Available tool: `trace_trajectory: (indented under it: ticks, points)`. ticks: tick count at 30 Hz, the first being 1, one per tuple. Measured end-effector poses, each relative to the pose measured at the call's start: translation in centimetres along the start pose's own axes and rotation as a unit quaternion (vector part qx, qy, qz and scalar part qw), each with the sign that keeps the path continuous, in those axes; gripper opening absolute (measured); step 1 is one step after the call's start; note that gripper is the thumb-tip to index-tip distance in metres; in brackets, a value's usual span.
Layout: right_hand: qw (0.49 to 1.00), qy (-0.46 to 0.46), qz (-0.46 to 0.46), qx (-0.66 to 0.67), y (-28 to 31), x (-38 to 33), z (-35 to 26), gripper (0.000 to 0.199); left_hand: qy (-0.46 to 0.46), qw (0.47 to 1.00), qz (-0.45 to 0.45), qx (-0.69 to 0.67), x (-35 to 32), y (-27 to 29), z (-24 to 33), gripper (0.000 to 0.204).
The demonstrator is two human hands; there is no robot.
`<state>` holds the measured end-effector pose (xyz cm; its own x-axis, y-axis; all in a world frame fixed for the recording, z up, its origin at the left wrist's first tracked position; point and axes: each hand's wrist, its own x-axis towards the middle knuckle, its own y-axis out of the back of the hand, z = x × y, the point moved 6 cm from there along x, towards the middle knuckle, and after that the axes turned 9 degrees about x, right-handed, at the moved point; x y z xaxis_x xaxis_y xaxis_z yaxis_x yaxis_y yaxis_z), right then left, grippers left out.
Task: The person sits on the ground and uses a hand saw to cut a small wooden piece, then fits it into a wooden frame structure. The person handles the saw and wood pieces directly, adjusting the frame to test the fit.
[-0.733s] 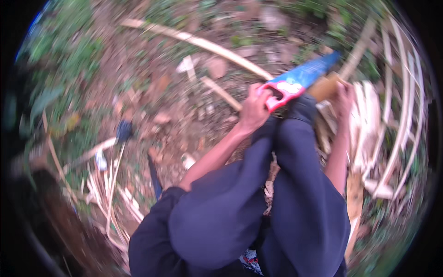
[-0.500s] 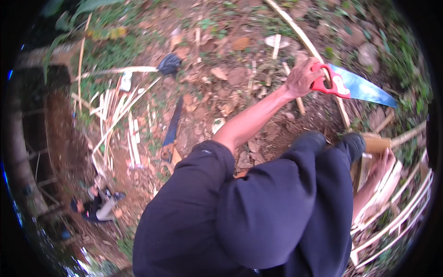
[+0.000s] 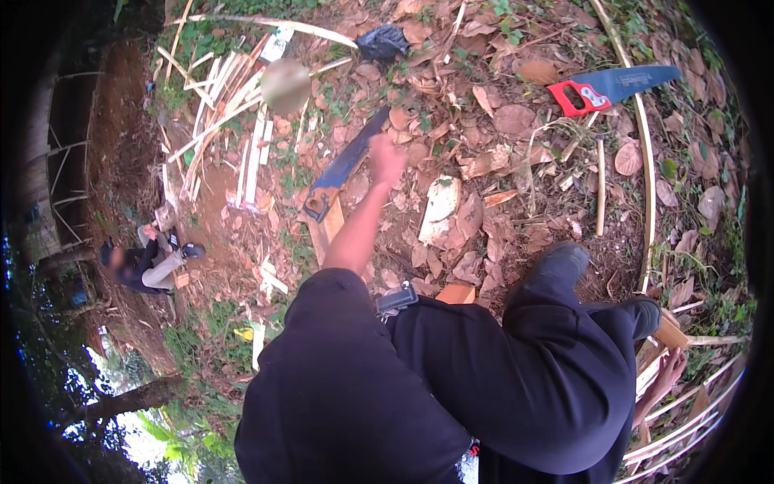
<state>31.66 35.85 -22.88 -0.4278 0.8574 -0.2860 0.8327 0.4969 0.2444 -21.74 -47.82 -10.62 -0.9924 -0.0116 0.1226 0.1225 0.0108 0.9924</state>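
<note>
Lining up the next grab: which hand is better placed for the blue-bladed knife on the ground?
Left. The left hand is stretched out right beside the blue-bladed knife, while the right hand is down by the bamboo strips, beyond the legs.

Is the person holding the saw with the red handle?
No, the red-handled saw lies alone on the leaves, away from the left hand.

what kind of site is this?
Probably an outdoor woodland clearing used for rough bamboo or wood splitting. Bare dirt strewn with dry leaves, a pile of split pale strips, and a red-handled handsaw lying on the ground. The left hand reaches toward a blue-bladed saw.
</note>
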Motion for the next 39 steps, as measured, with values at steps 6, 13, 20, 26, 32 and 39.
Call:
trace_trajectory:
  ticks: [6,13,20,26,32,39]
  points:
    - [0.985,-0.011,-0.018,-0.174,3.4,-1.1,-2.3,0.04,0.178,0.915,-0.21,0.294,-9.0,-1.3,-20.7,0.052]
    - [0.967,-0.055,-0.073,-0.239,-0.4,-4.0,-1.0,0.044,0.121,0.872,-0.403,0.251,-12.0,-7.2,-40.2,0.104]
    - [0.951,-0.078,-0.009,-0.299,-1.9,-8.1,-5.9,0.049,0.122,0.92,-0.338,0.155,-15.9,-7.7,-32.0,0.098]
    - [0.987,-0.04,0.108,-0.112,-3.5,-8.7,-6.3,0.044,-0.039,0.947,-0.191,0.255,-18.8,-4.8,-22.3,0.074]
    - [0.989,-0.023,0.145,0.027,-5.4,-7.1,-7.4,0.032,0.108,0.985,-0.126,-0.037,-16.0,3.0,-12.3,0.034]
    - [0.986,0.026,0.161,-0.016,-6.4,-5.1,-9.0,0.027,0.236,0.777,-0.054,-0.581,-8.8,15.8,3.7,0.018]
